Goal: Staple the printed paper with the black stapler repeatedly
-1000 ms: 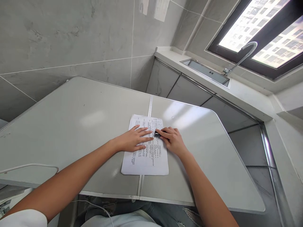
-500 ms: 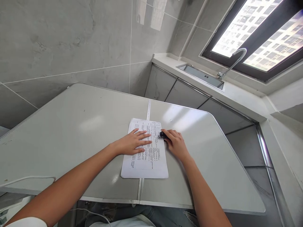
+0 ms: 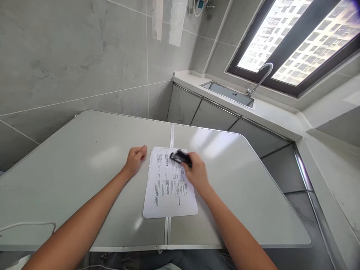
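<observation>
Printed paper sheets [image 3: 168, 187] lie on the pale folding table [image 3: 112, 210], across its centre seam. My right hand [image 3: 196, 168] holds a black stapler [image 3: 181, 158] over the upper right part of the sheets; the stapler is slightly blurred. Left of the paper, my left hand [image 3: 135, 159] rests on the tabletop with its fingers curled in, apart from the sheets. Whether anything is inside those fingers cannot be made out.
A white cable [image 3: 28, 224] lies at the table's left front. Beyond the table's far right edge is a counter with a sink [image 3: 230, 93] and a tap [image 3: 263, 78] under a window. A tiled wall stands behind.
My left hand has lifted off the paper, moved left and curled its fingers. The stapler in my right hand has moved left from the sheets' right edge to over them. The view has shifted slightly.
</observation>
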`<state>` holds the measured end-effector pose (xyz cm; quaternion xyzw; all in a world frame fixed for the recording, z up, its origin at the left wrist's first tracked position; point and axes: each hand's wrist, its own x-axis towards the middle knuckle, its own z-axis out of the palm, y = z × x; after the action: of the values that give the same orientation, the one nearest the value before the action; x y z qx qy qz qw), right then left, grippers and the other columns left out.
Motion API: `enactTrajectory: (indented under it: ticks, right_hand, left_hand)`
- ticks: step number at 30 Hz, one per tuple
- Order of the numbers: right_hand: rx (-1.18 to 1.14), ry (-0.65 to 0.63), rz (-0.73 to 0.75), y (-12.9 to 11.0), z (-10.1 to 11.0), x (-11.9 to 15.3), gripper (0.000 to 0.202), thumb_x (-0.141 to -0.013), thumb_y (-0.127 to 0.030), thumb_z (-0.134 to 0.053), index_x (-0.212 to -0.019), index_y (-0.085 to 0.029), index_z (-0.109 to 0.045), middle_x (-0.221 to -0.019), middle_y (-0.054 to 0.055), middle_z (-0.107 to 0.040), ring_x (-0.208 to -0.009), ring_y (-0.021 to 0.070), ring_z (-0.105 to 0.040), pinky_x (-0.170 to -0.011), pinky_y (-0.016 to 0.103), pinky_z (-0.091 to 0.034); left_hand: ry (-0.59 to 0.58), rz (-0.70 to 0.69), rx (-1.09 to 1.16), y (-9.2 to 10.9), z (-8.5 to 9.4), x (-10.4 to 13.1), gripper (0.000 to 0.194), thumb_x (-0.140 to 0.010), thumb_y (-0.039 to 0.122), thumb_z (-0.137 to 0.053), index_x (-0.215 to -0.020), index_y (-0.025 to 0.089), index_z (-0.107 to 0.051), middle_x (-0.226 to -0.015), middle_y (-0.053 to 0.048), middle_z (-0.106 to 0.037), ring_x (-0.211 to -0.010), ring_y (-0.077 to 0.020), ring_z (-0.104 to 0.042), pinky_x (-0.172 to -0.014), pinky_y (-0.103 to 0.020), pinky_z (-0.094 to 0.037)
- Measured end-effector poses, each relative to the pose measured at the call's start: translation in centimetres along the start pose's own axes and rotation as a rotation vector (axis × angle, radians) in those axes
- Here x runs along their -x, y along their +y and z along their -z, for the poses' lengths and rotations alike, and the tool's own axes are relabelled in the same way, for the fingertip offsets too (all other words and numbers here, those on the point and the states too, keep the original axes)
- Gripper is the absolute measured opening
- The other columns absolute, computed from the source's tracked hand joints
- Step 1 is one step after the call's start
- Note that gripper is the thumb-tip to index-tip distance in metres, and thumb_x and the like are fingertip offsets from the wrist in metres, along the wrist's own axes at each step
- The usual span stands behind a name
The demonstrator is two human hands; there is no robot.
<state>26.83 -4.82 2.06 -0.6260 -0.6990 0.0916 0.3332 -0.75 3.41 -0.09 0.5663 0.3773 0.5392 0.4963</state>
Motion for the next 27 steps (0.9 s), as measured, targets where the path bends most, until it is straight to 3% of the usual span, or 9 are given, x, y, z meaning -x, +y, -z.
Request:
enactTrajectory:
  ticks: [4,7,16,19,22,25,27]
  right_hand:
    - [-0.086,-0.204,0.043,-4.2,-4.0,0.6,0.015,-0.089,-0.018,-0.059,-0.103,-0.024,-0.056,-0.1,0.004,-0.065,-0.093,0.0239,-0.059,-0.077,0.034,-0.046]
    - [-0.094,-0.237,0.084,-4.2,-4.6,1.3,0.017,-0.088,-0.015,-0.058,-0.102,-0.024,-0.054,-0.101,0.004,-0.063,-0.094,0.0245,-0.057,-0.078,0.035,-0.046]
    - [-0.084,-0.148,-0.071,5.1,2.9,6.5,0.019,-0.094,-0.025,-0.056,-0.113,-0.024,-0.059,-0.108,0.008,-0.066,-0.101,0.0276,-0.061,-0.087,0.042,-0.05]
    - [-0.047,-0.131,-0.107,6.4,4.2,7.6,0.021,-0.097,-0.032,-0.054,-0.116,-0.024,-0.059,-0.109,0.009,-0.066,-0.102,0.0285,-0.062,-0.087,0.044,-0.052]
    - [-0.053,-0.294,-0.107,6.5,5.9,7.0,0.024,-0.098,-0.04,-0.054,-0.115,-0.024,-0.06,-0.108,0.009,-0.067,-0.099,0.0275,-0.063,-0.085,0.043,-0.053]
    - [-0.153,-0.531,-0.078,7.7,8.7,4.5,0.044,-0.092,-0.051,-0.066,-0.128,-0.028,-0.06,-0.12,0.009,-0.068,-0.103,0.0262,-0.065,-0.084,0.039,-0.055]
    - [-0.2,-0.481,-0.113,10.0,10.4,2.0,0.051,-0.091,-0.054,-0.065,-0.135,-0.029,-0.058,-0.123,0.009,-0.069,-0.109,0.0257,-0.065,-0.087,0.037,-0.054]
  left_hand:
    - [0.109,0.054,0.351,0.1,1.7,-0.9,0.06,-0.094,0.036,-0.065,-0.056,0.02,-0.021,-0.056,0.006,-0.016,-0.049,-0.0094,-0.018,-0.048,-0.029,-0.014]
    - [0.121,0.064,0.427,0.5,1.9,-1.0,0.058,-0.093,0.033,-0.066,-0.056,0.02,-0.023,-0.056,0.005,-0.017,-0.048,-0.0089,-0.018,-0.047,-0.029,-0.014]
    - [0.107,0.106,0.498,-0.3,2.0,-1.4,0.057,-0.093,0.032,-0.066,-0.055,0.02,-0.024,-0.057,0.005,-0.017,-0.047,-0.0093,-0.021,-0.045,-0.028,-0.015]
    - [0.1,0.122,0.525,-0.3,2.0,-1.5,0.057,-0.093,0.031,-0.065,-0.055,0.02,-0.025,-0.057,0.005,-0.017,-0.047,-0.0091,-0.022,-0.044,-0.028,-0.015]
    - [0.101,0.123,0.511,-0.2,1.9,-1.4,0.057,-0.094,0.032,-0.065,-0.055,0.02,-0.025,-0.057,0.005,-0.018,-0.047,-0.0087,-0.023,-0.044,-0.027,-0.016]
    - [0.107,0.129,0.512,-0.2,1.9,-1.4,0.058,-0.094,0.032,-0.066,-0.055,0.02,-0.025,-0.058,0.005,-0.018,-0.047,-0.0085,-0.024,-0.044,-0.026,-0.018]
    - [0.111,0.142,0.526,-0.2,2.0,-1.5,0.059,-0.095,0.034,-0.066,-0.054,0.02,-0.025,-0.057,0.005,-0.018,-0.046,-0.0084,-0.025,-0.043,-0.026,-0.019]
